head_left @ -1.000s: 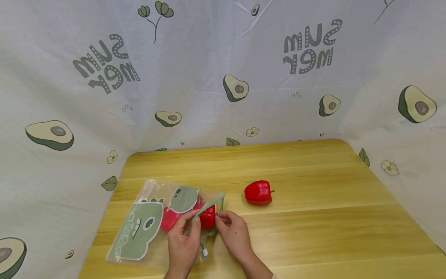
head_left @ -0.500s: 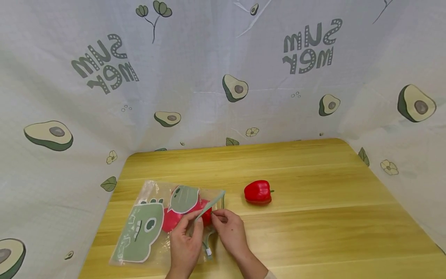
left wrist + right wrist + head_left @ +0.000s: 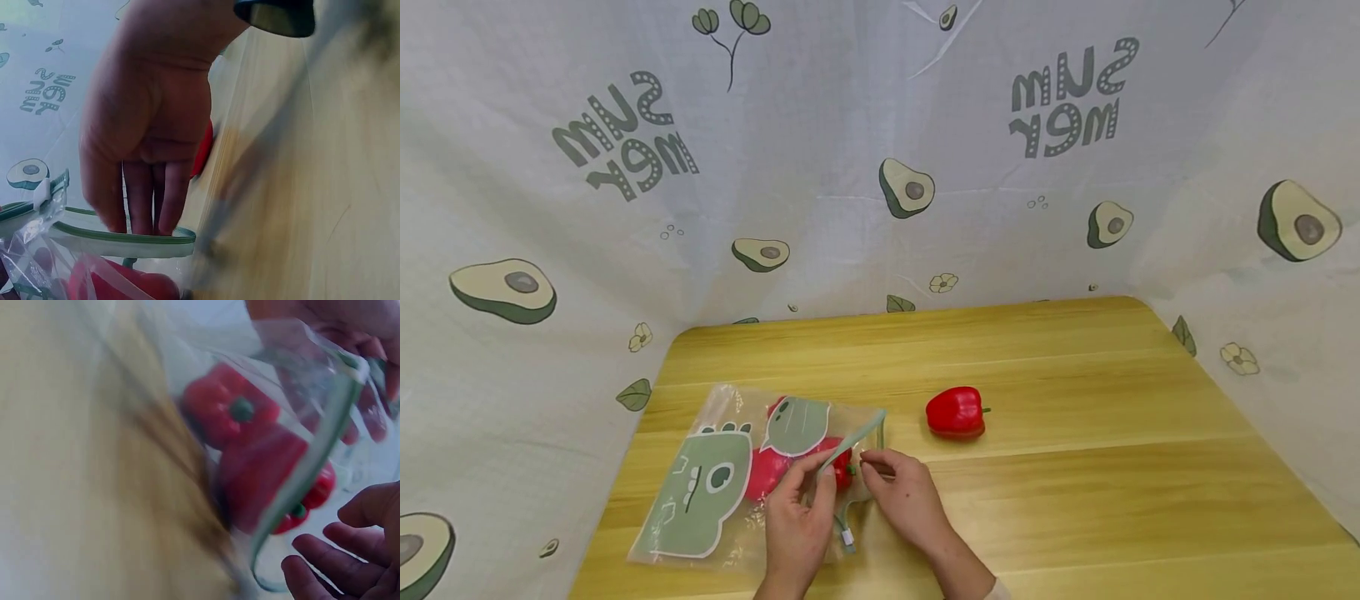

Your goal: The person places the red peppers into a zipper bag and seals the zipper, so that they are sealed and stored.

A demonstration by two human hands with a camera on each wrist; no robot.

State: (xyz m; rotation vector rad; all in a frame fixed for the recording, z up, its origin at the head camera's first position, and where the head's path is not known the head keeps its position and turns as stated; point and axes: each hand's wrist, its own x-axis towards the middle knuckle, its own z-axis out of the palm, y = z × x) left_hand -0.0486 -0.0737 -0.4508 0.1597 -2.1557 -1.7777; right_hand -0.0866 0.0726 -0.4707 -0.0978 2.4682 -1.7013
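Observation:
A clear zip bag point(image 3: 688, 500) with green monster prints and a green zip edge lies on the left of the table. My left hand point(image 3: 793, 525) pinches the edge of its mouth and lifts it. Red bell peppers show through the plastic: one point(image 3: 228, 406) deeper in, another point(image 3: 265, 475) nearest the mouth with its green stem towards the opening. At the mouth, my right hand point(image 3: 906, 500) has its fingers extended, apart from that stem and holding nothing. In the left wrist view its fingertips point(image 3: 165, 225) are partly hidden behind the zip edge.
A loose red bell pepper point(image 3: 955, 413) lies on its side on the wooden table point(image 3: 1075, 467), right of the bag. A white zip slider point(image 3: 847, 537) hangs at the mouth's near end. An avocado-print cloth point(image 3: 850, 108) rises behind and beside the table.
My right hand moved left into the bag mouth with a pepper, then let it go and drew back slightly; its stem now shows. My left hand keeps its pinch.

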